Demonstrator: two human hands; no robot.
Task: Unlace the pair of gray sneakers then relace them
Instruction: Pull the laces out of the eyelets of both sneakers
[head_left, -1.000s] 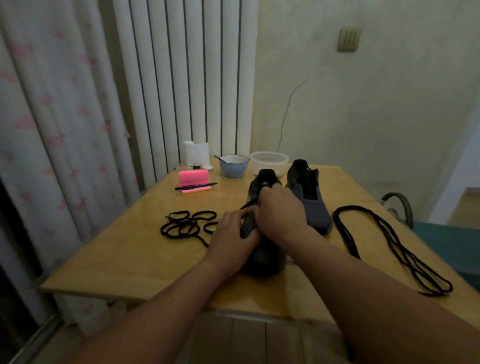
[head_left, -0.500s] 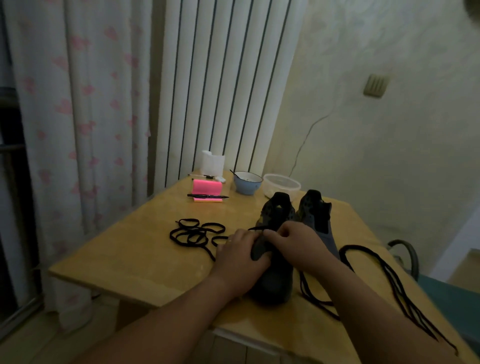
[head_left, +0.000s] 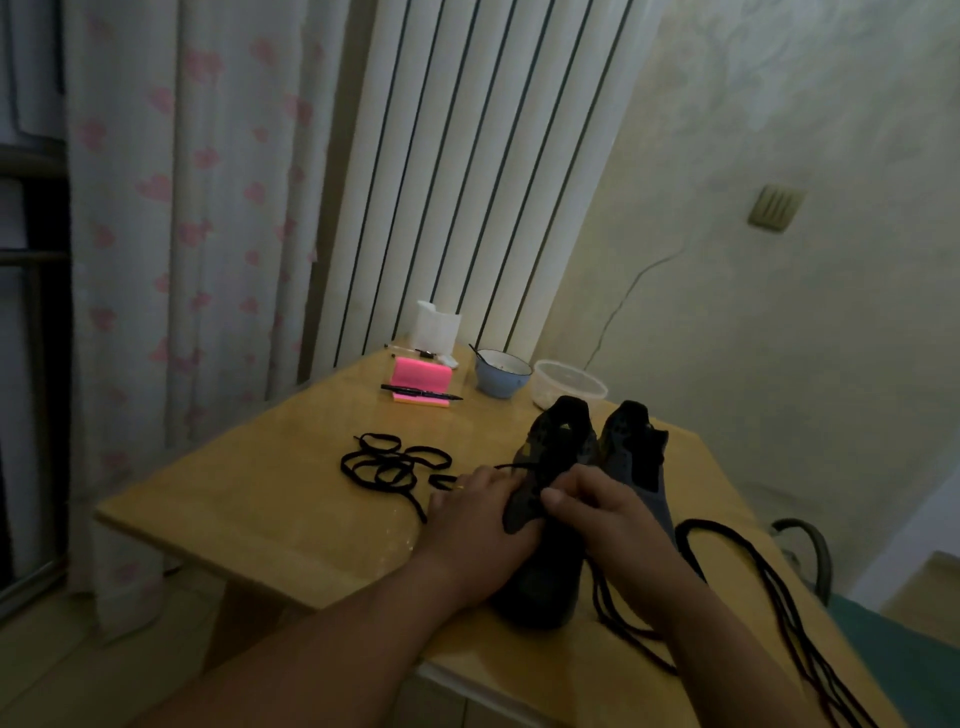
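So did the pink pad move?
No. The pink pad still lies left of the blue bowl, with the pen across it; only the camera swung.

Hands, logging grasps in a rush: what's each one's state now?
Left hand: gripping the near sneaker by its side.
Right hand: pinching its upper; whether it holds the lace cannot be told.

Dim, yellowish indoor light, faint sheen on the table (head_left: 291, 499), left edge darkest, soft overall blur, wide-angle bending of verticals toward the edges.

Blue bowl (head_left: 502, 375), pink notepad (head_left: 420, 379), pen (head_left: 421, 392)
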